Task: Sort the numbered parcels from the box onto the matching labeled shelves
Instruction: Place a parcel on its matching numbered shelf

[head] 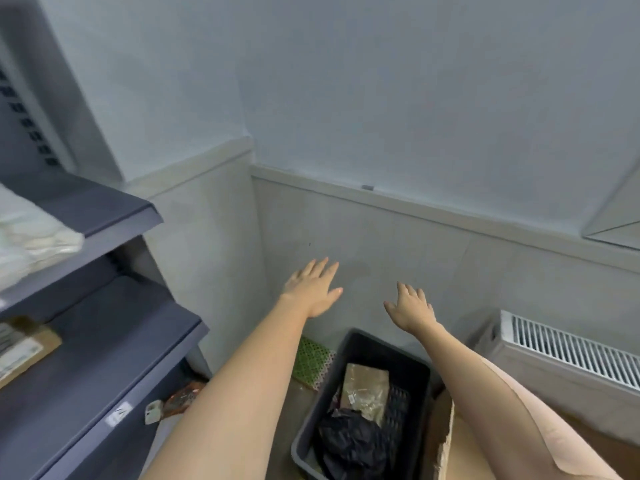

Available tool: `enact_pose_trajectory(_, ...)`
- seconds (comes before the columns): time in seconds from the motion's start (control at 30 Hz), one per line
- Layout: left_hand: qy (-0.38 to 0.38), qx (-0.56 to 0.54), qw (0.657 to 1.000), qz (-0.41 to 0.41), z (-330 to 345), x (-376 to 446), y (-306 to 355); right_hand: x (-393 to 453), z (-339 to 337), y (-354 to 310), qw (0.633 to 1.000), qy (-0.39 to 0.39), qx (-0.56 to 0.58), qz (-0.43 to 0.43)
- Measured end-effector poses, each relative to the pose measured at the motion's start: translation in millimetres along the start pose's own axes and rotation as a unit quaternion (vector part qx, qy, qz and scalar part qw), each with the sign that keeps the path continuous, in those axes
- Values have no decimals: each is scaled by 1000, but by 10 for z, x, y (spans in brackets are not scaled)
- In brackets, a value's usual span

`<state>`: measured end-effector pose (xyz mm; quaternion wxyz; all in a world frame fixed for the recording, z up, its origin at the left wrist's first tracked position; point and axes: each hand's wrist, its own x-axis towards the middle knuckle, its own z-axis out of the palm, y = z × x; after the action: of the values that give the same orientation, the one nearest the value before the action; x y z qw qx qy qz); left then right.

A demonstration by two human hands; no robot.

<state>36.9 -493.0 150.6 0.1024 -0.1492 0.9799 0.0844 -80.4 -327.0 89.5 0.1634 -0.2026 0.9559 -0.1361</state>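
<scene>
A dark grey plastic box (420,370) stands on the floor in the room's corner. Inside it lie a brown paper parcel (365,386) and a crumpled black bag parcel (349,445). Both my arms stretch forward above the box. My left hand (313,289) hangs in the air with straight spread fingers and holds nothing. My right hand (410,308) is likewise empty, its fingers relaxed. At the left stands a grey shelf unit (104,344); a white parcel (31,237) lies on the upper shelf and a brown cardboard parcel (24,348) on the one below. A white label (118,413) sits on a shelf edge.
A white radiator (568,355) runs along the right wall. A cardboard box edge (446,441) rises right of the dark box. A green patterned item (311,362) leans in the corner, and small packets (173,403) lie on the floor under the shelves.
</scene>
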Motion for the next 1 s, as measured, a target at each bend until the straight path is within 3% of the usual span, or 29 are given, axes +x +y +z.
enact_pose_trajectory(0.33,-146,-41,988,-2,1232,563,-288,221,800,557,990,-120,-49,57)
enact_pose_trajectory(0.7,-298,-59,951,55,2530,976,-504,193,1947,1045,950,-231,-2,211)
enact_pose_trajectory(1.0,-311,-115,942,49,3888,1517,-609,609,3187,1398,939,-243,49,237)
